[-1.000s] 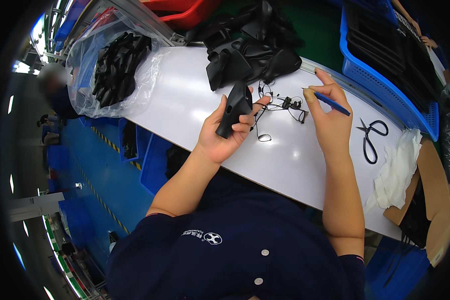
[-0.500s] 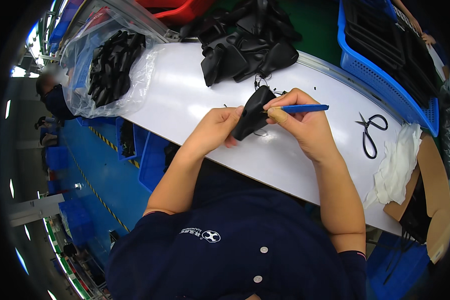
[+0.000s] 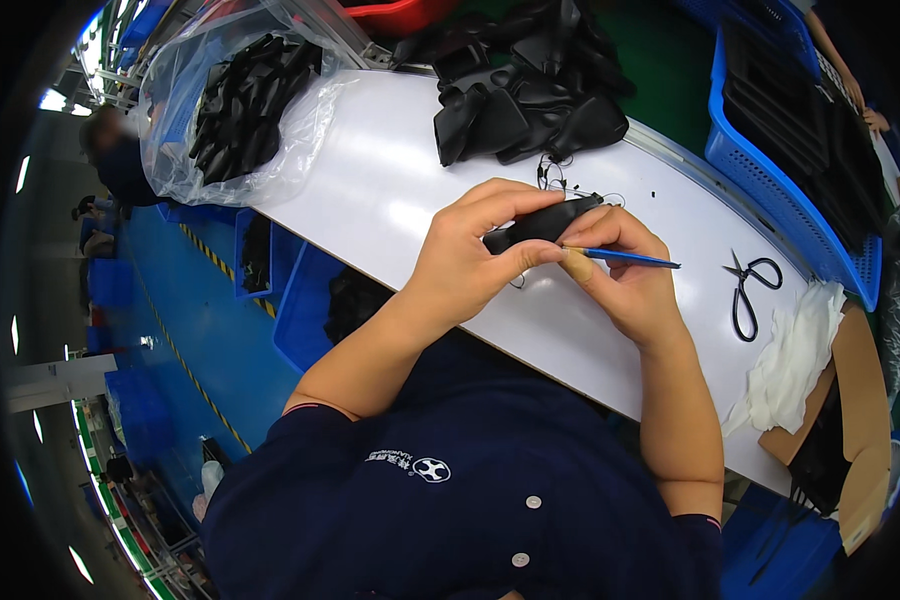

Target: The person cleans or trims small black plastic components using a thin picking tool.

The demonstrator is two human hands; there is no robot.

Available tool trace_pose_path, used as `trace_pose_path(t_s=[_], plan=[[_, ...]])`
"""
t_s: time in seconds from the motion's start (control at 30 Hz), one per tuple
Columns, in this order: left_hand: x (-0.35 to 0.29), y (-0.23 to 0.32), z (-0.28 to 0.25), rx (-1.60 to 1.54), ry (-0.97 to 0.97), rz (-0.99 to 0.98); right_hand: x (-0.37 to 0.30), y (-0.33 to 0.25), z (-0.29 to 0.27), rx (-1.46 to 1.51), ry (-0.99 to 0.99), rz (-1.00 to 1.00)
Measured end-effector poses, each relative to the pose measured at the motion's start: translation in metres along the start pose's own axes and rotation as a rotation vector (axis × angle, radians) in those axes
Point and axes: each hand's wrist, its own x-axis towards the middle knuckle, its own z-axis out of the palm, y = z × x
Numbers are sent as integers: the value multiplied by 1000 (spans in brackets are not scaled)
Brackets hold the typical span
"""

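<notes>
My left hand (image 3: pixel 455 255) wraps round a smooth black moulded part (image 3: pixel 540 222), thumb in front and fingers behind. In my right hand (image 3: pixel 630 290) is a slim, pen-like blue tool (image 3: pixel 630 258), pinched between fingers and thumb. Its back end points right; the tip is hidden by my fingers, close against the part. A tan covering sits on my right thumb. Both hands meet over the white table (image 3: pixel 530 330). Just beyond them lie thin black loops and small bits (image 3: pixel 555 175), in front of a heap of similar black parts (image 3: pixel 530 115).
Black-handled scissors (image 3: pixel 746 298) lie right of my hands, near white cloths (image 3: pixel 795 345) and an open cardboard box (image 3: pixel 865 430). A blue basket (image 3: pixel 770 180) holds black pieces at far right. A clear bag of black parts (image 3: pixel 255 110) stands far left. Another person's hand (image 3: pixel 875 120) shows at upper right.
The black part has turned from upright-slanting to nearly level. My left hand has moved right and now grips over it. The view has shifted slightly.
</notes>
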Motion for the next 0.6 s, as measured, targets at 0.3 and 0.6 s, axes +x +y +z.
trace_pose_path(t_s=[0.3, 0.6], plan=[[-4, 0, 6, 136, 104, -24, 0, 4, 2, -47, -17, -16], [-3, -46, 1, -287, 315, -360, 8, 2, -9, 218, 342, 65]])
